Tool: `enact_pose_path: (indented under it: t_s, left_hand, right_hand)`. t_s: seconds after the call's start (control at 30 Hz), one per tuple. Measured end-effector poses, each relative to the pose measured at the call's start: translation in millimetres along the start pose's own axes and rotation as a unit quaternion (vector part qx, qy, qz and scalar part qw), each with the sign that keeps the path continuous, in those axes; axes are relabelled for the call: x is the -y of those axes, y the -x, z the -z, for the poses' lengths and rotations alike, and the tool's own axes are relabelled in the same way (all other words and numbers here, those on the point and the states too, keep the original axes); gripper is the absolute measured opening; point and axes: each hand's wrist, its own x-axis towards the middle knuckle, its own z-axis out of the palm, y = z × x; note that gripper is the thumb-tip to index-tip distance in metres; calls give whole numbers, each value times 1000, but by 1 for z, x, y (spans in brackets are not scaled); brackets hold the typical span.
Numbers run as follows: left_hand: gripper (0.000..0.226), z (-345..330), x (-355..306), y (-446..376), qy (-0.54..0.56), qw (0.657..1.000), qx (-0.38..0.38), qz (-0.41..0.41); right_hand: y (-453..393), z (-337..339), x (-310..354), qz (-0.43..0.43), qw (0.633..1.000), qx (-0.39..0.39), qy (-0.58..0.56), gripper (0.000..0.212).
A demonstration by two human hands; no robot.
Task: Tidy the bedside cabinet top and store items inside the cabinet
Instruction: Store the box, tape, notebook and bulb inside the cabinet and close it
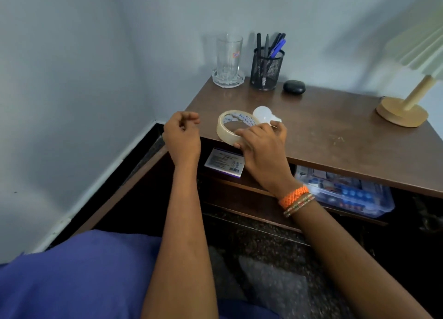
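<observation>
Right hand [261, 148] fingers gripping tape roll [227, 127] beside bulb [263, 114], left hand [183, 134] loosely curled, empty

On my bench [335, 132] I count one tape roll [226, 127], one bulb [263, 114], one glass [229, 57], one pen holder [266, 69]. Beside the holder sits one black case [294, 87]; one lamp [405, 103].

Evenly, softly lit, fairly bright on the pale wall [72, 79] and duller inside the open cabinet [239, 189], where the shelf falls into deep shadow. Soft shadows behind the glass [229, 57] and pen holder [266, 70], a broad blurred one left of the lampshade [422, 50], and a faint sheen on the wooden cabinet top [335, 127]. Wide-angle bending at the edges, slight overall softness, and smeared motion blur on the lampshade and lower corners.
</observation>
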Motion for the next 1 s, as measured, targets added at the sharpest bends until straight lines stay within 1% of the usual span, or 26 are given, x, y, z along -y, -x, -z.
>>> enact_pose_path:
  t_s: [0.03,0.07,0.1,0.13,0.17,0.23,0.3,0.37,0.47,0.53,0.6,0.73,0.83,1.0]
  left_hand:
    - [29,-1,1,9,-7,999,-34,-8]
    - [27,-2,3,20,-46,996,-67,-31]
    - [25,-3,6,30,-111,987,-89,-70]
    - [27,-4,12,39,-175,973,-90,-120]
    - [34,-6,19,44,-230,956,-69,-169]
    - [50,-13,34,50,-313,920,9,-236]
    - [59,-21,44,57,-366,890,85,-258]
    - [65,-27,50,64,-388,876,132,-255]
    - [68,-30,52,64,-391,876,139,-246]
    - [69,-31,51,62,-390,877,142,-242]
    - [69,-32,51,62,-386,878,143,-242]
    - [68,-35,52,63,-382,882,140,-237]
    - [68,-36,51,62,-381,884,134,-234]
    - [68,-38,50,62,-384,883,139,-230]
  right_hand:
    - [13,6,-1,13,1000,-17,-3,19]
    - [29,13,-1,29,999,-29,-2,20]
    - [46,17,-3,44,998,-33,1,21]
    - [65,19,-6,55,998,-29,3,21]
    - [83,19,-11,62,998,-17,4,20]
    - [113,13,-24,60,998,17,8,23]
    - [129,0,-37,34,998,55,16,29]
    - [133,-15,-48,-19,995,94,26,36]
    - [129,-38,-65,-114,983,138,44,39]
    - [123,-52,-75,-149,975,155,63,40]
    - [117,-64,-82,-158,970,163,81,40]
    - [107,-77,-87,-170,963,178,111,34]
    - [100,-81,-87,-186,956,190,123,35]
    - [94,-85,-96,-181,958,180,129,37]
